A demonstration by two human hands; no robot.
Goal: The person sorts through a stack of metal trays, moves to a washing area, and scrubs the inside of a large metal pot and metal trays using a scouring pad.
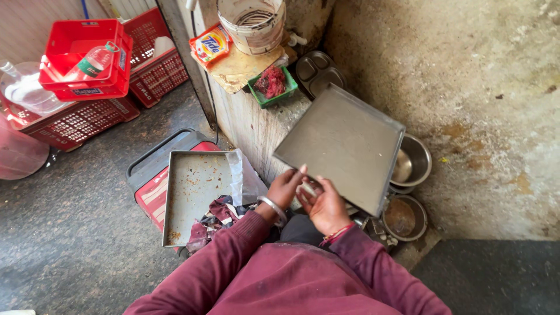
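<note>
Nearest the camera, two maroon sleeves fill the bottom edge, and the person's lap and legs are hidden beneath them. Both hands meet at the near edge of a square steel tray (344,146), which is tilted up off the floor with its flat grey face toward the camera. The left hand (286,188), a metal bangle (273,207) at its wrist, curls its fingers over the tray's near rim. The right hand (326,207) closes on a small pale object (307,188) pressed against that same rim; what the object is cannot be made out. A crumpled dark cloth (213,221) lies just left of the hands, touching a second, flat tray (195,192) speckled with rust-coloured spots, which rests on a red and grey box (153,184) over a dark speckled floor (70,233). To the right, two round steel bowls (411,160) sit partly hidden behind the raised tray. Farther off, a low stained ledge (251,122) carries a green basket (271,84) of reddish scraps, a compartment plate (318,70) and a dirty white bucket (252,23) cut off by the top edge. Red plastic crates (87,64) stand stacked at far left, with a plastic bottle (93,61) in the top one. A rough, blotched wall (466,87) closes the right side.
</note>
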